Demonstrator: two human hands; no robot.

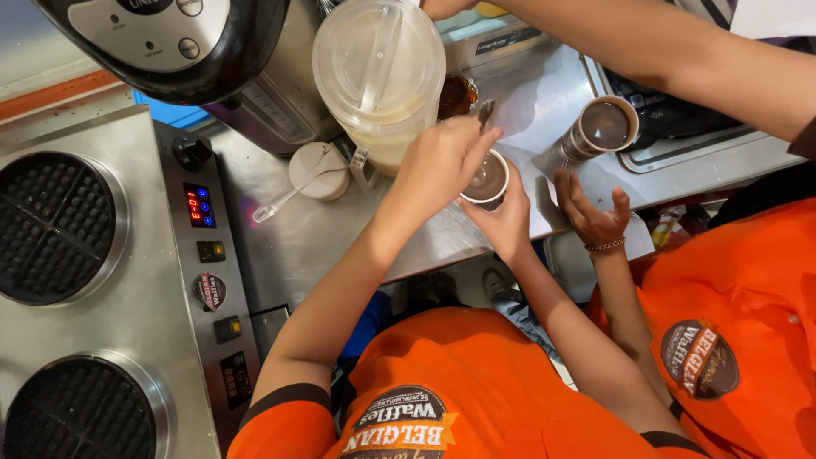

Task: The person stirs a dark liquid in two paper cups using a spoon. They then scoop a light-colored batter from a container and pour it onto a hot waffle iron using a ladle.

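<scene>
Over the steel counter: your two arms reach forward in orange sleeves, both hands meeting at one paper cup [487, 181].
Left hand [444, 155]: fingers pinched together on the handle of a metal spoon [484, 115], whose bowl end dips into the cup — you cannot see the bowl itself.
Right hand [507, 218]: wrapped around the cup from the near side, fingers closed on its wall, holding it at the counter's front edge [425, 251].
Cup contents: dark brown liquid, up near the white rim.
Pitcher [379, 72]: tall clear plastic jug with a pale liquid in the bottom, lid on, standing just beyond your left hand.
Second cup [603, 127]: another cup of dark drink, tilted on the counter to the right, well apart from yours.
Co-worker's hand [592, 212]: open, fingers spread, a bead bracelet at the wrist — just beside your right hand, not touching the cup. A second arm of theirs crosses the top of the view.
Small white lid [318, 170]: round, lying flat left of the pitcher, with a clear plastic spoon across it.
Waffle iron [59, 225]: two round dark grids at far left, with a lit red display on its control strip.
</scene>
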